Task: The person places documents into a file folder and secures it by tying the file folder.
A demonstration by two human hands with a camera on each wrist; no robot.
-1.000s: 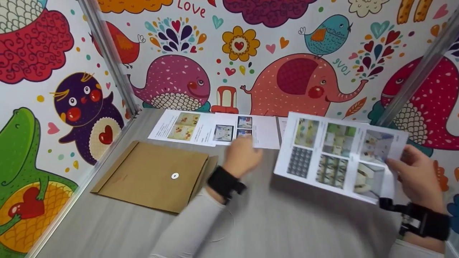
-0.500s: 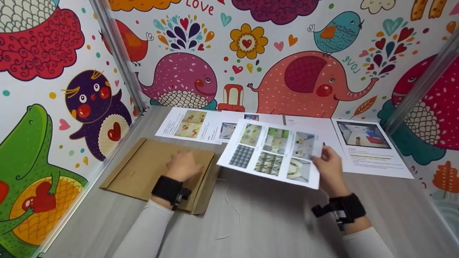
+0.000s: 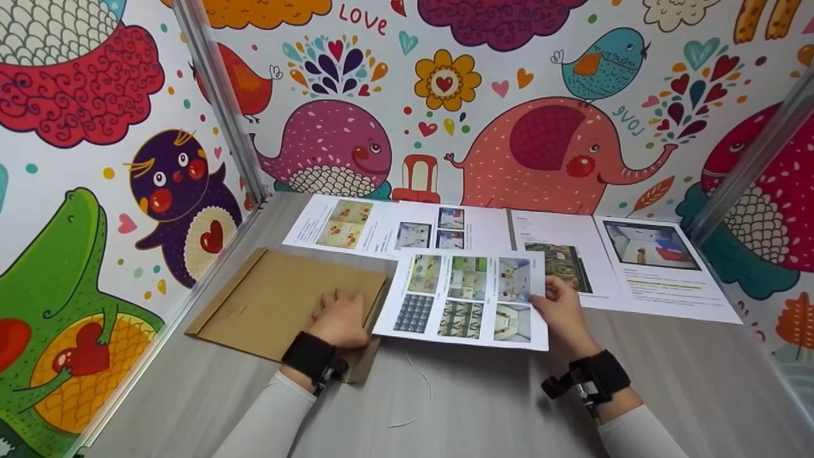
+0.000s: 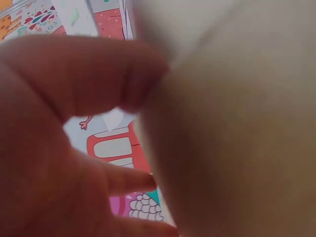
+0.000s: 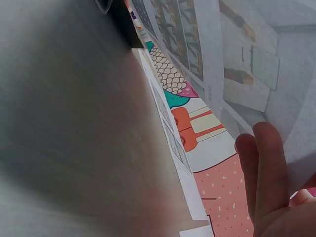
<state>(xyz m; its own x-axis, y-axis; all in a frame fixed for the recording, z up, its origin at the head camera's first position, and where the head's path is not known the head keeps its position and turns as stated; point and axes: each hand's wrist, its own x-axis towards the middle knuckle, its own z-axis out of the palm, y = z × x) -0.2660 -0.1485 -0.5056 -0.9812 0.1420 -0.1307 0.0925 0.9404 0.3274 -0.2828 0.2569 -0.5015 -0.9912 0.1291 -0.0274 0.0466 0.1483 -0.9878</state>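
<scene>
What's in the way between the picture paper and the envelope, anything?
Nothing visible is. The right hand holds the picture paper with one edge beside the brown envelope; the left hand is on it, near that edge.

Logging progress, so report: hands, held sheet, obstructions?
Left hand holding brown envelope. Right hand pinching printed sheet by right edge. String on table, nothing visibly blocking.

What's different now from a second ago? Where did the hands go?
The left hand left the papers at the back and came down leftward to the brown envelope, where it now grips the open edge. The right hand moved its sheet of pictures left, close beside that edge. It held that sheet before, too. The envelope and back papers stayed about where they were.
</scene>
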